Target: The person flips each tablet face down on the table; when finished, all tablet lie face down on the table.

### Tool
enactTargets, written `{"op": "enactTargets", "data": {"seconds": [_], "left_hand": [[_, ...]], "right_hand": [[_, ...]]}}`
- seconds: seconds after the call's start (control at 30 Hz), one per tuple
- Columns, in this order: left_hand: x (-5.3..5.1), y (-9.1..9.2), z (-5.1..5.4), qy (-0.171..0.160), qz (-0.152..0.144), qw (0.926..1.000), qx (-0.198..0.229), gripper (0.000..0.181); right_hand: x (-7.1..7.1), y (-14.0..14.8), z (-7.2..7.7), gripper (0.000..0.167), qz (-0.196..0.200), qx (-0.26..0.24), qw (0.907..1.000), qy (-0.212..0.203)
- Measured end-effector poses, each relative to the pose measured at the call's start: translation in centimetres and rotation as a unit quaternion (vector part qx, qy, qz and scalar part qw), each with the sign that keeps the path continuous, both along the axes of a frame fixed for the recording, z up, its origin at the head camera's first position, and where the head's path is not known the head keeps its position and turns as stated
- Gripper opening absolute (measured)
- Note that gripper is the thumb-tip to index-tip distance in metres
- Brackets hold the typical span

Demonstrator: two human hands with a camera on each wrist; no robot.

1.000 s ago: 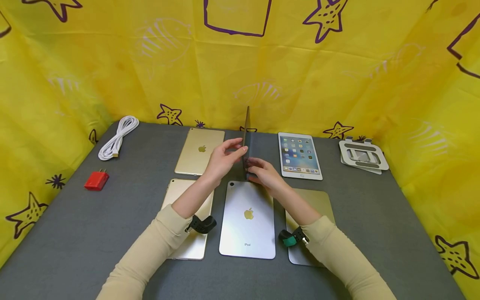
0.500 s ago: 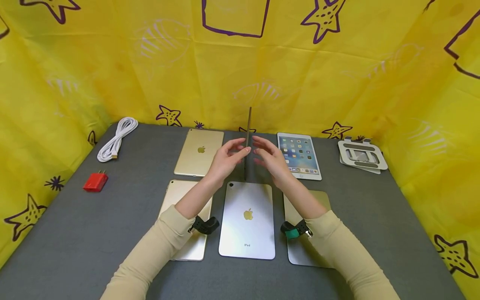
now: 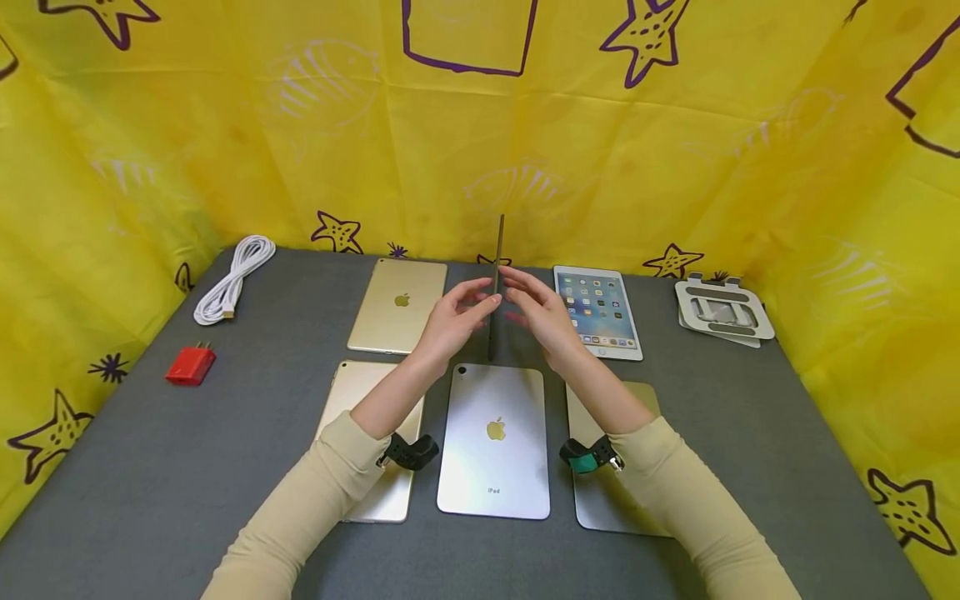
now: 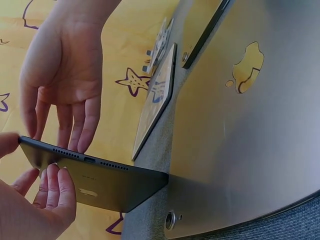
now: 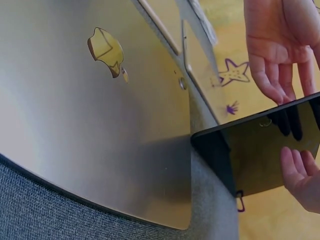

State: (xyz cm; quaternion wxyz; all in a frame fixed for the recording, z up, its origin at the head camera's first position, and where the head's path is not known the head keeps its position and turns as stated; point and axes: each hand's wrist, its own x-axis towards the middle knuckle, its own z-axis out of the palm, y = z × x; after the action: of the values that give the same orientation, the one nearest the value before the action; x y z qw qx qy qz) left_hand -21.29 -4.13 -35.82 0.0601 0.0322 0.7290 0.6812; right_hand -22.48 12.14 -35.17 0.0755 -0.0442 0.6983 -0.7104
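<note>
A dark tablet (image 4: pixel 115 180) stands upright on its edge on the table, seen almost edge-on in the head view. My left hand (image 3: pixel 453 321) holds it, thumb at its near edge and fingers against the back with the logo. On the screen side is my right hand (image 3: pixel 546 321), fingers loosely extended, fingertips at or very near the glass; whether they touch is hard to tell. In front of both hands a silver tablet (image 3: pixel 495 467) lies face down. The right wrist view shows the dark, reflective screen (image 5: pixel 260 165).
Face-down gold tablets lie at back left (image 3: pixel 399 321) and front left (image 3: pixel 360 383), the latter partly under my forearm. Another tablet (image 3: pixel 588 417) is under the right forearm. A lit white tablet (image 3: pixel 600 304), a folding stand (image 3: pixel 723 292), a white cable (image 3: pixel 238 275) and a red charger (image 3: pixel 191 365) lie around.
My right hand has left the tablet's lower part and risen along the screen side, its fingertips now closer to the glass. The left hand keeps its hold; the tablet has barely shifted.
</note>
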Motion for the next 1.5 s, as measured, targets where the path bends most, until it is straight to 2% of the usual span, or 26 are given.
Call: {"op": "enactTargets", "data": {"seconds": [0.3, 0.43, 0.6, 0.73, 0.9, 1.3, 1.5], "left_hand": [[0.0, 0.0, -0.6, -0.017, -0.018, 0.9997, 0.008, 0.037], [0.0, -0.3, -1.4, -0.038, -0.063, 0.9968, -0.031, 0.043], [-0.2, -1.1, -2.6, -0.076, -0.134, 0.9826, -0.104, 0.053], [-0.4, -1.6, -3.4, -0.087, -0.161, 0.9766, -0.113, 0.057], [-0.9, -2.0, -4.3, -0.102, -0.164, 0.9769, -0.092, 0.057], [-1.1, -2.4, -4.3, -0.111, -0.157, 0.9792, -0.064, 0.054], [-1.0, -2.8, -4.3, -0.097, -0.148, 0.9808, -0.082, 0.053]], "right_hand": [[0.0, 0.1, -0.1, 0.041, -0.015, -0.014, 0.9998, 0.005], [0.2, 0.2, -0.1, 0.047, -0.029, -0.004, 0.9996, 0.004], [0.5, 0.7, -0.3, 0.053, -0.053, -0.008, 0.9985, -0.003], [0.8, 1.3, -0.5, 0.053, -0.067, -0.017, 0.9976, -0.011], [1.1, 2.2, -0.7, 0.049, -0.071, -0.025, 0.9970, -0.019], [1.2, 3.2, -1.2, 0.047, -0.095, -0.047, 0.9935, -0.042], [0.9, 3.6, -2.0, 0.049, -0.111, -0.056, 0.9893, -0.077]]}}
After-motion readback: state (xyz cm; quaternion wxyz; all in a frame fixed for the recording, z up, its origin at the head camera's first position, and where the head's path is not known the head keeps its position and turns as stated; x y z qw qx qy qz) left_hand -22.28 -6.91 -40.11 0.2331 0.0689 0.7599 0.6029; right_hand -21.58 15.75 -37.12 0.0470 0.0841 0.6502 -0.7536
